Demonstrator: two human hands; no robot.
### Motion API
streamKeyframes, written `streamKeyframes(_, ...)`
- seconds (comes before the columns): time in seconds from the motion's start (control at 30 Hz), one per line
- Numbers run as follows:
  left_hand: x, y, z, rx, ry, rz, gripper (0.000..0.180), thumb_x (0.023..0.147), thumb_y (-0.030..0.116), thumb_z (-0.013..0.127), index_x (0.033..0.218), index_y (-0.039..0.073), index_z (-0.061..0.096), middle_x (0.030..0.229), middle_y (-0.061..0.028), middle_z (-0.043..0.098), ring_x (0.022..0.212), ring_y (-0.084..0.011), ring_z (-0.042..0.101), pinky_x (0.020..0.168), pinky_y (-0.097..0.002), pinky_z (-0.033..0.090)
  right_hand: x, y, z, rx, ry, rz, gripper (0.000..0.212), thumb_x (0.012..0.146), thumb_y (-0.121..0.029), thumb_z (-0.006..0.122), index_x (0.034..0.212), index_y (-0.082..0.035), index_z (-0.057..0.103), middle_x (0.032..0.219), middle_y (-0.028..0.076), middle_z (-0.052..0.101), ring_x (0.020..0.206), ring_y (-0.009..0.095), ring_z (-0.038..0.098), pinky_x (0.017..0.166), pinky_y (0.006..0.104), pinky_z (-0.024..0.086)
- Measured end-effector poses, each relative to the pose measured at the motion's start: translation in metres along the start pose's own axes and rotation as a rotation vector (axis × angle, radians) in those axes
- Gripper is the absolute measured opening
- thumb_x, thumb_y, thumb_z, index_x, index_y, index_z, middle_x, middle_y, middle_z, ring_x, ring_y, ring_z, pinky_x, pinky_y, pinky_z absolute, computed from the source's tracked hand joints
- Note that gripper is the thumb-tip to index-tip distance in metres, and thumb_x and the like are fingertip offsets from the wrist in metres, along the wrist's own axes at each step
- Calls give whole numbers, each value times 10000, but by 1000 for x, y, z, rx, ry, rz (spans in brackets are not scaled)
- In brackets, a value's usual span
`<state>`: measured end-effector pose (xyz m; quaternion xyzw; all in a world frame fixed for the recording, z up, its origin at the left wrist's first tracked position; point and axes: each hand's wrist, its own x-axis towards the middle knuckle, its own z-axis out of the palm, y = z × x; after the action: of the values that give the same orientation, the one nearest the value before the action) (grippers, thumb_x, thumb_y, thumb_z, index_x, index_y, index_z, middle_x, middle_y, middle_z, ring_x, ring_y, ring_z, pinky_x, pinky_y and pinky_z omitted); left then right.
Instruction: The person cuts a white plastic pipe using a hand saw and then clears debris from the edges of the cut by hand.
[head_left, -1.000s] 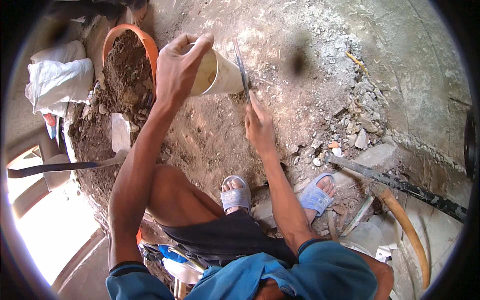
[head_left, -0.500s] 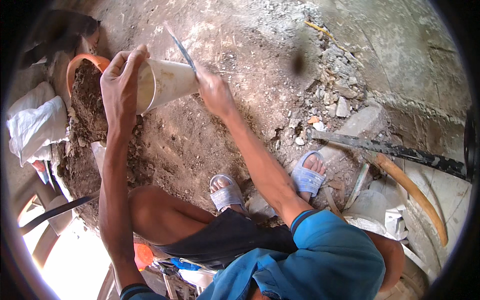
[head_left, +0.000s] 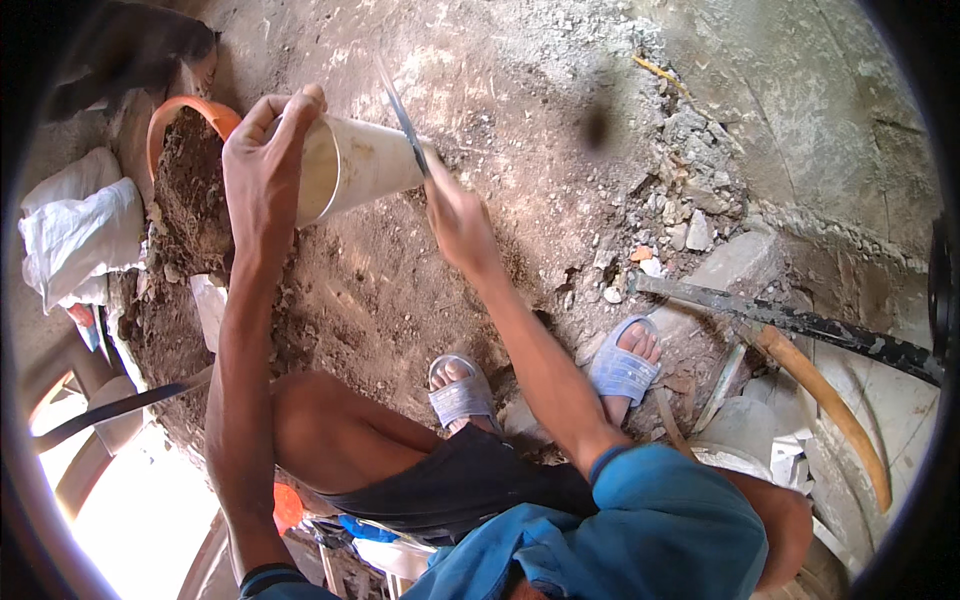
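My left hand (head_left: pixel 262 150) is closed on the near-left rim of a short, wide white plastic pipe (head_left: pixel 375 168), thumb and fingers pinching its edge. The pipe lies tilted above the dirt, its open, stained mouth facing left. At its right end my right hand (head_left: pixel 458 215) is wrapped round the lower end of a long thin blade (head_left: pixel 402 115). The blade lies against or right beside the pipe's end and points up and away. Motion blurs the right hand, and the blade's handle is hidden in it.
Behind my left hand is an orange rim (head_left: pixel 185 105) beside heaped soil. White sacks (head_left: pixel 85 230) lie at the far left. Rubble (head_left: pixel 690 190), a dark metal bar (head_left: pixel 790 318) and a curved wooden handle (head_left: pixel 835 410) lie to the right. My sandalled feet (head_left: pixel 465 393) stand on uneven dirt.
My right hand and the blade have shifted slightly down along the pipe's right end. The whole scene sits a little farther right in view. My left hand keeps its hold.
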<state>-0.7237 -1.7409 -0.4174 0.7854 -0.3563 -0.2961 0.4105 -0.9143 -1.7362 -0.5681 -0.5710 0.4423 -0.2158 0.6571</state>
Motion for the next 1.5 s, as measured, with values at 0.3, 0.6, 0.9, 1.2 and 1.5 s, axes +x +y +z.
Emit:
streamKeyframes(0.3, 1, 0, 7, -115, 48, 75, 331, 963, 370, 712, 941, 42, 752, 807, 21, 660, 745, -63, 556, 719, -225, 439, -1, 10, -6, 46, -18, -33, 491, 1098, -227, 431, 1555, -50, 393, 1297, 305, 617, 577, 213, 686, 460, 303, 599)
streamKeyframes(0.6, 3, 2, 6, -41, 34, 104, 352, 964, 395, 697, 973, 47, 754, 851, 16, 660, 786, -61, 566, 746, -220, 438, -4, 23, 5, 47, 94, -151, 487, 1075, -130, 443, 1553, -46, 401, 1024, 264, 735, 427, 105, 516, 384, 253, 525)
streamKeyframes(0.9, 5, 2, 2, -4, 42, 125, 351, 951, 394, 716, 978, 48, 768, 829, 15, 679, 758, -59, 580, 726, -221, 443, 7, 21, 7, 42, 75, -305, 543, 1127, -366, 341, 1560, -44, 398, 631, 83, 569, 408, 128, 449, 366, 308, 437)
streamKeyframes(1.2, -2, 4, 3, -15, 25, 27, 380, 951, 426, 712, 985, 49, 753, 887, -11, 706, 784, -80, 614, 757, -253, 491, -33, 71, 16, 82, -60, -6, 500, 1104, -238, 480, 1585, -146, 383, 726, -9, 553, 506, 57, 472, 415, 205, 412)
streamKeyframes(1.5, -1, -2, -1, 90, 57, 127, 496, 933, 532, 687, 1033, 53, 764, 904, -131, 757, 797, -215, 735, 748, -402, 620, -61, 6, -7, 146, 61, 169, 587, 1100, -469, 434, 1576, -126, 420, 790, -2, 550, 690, 84, 529, 618, 273, 462)
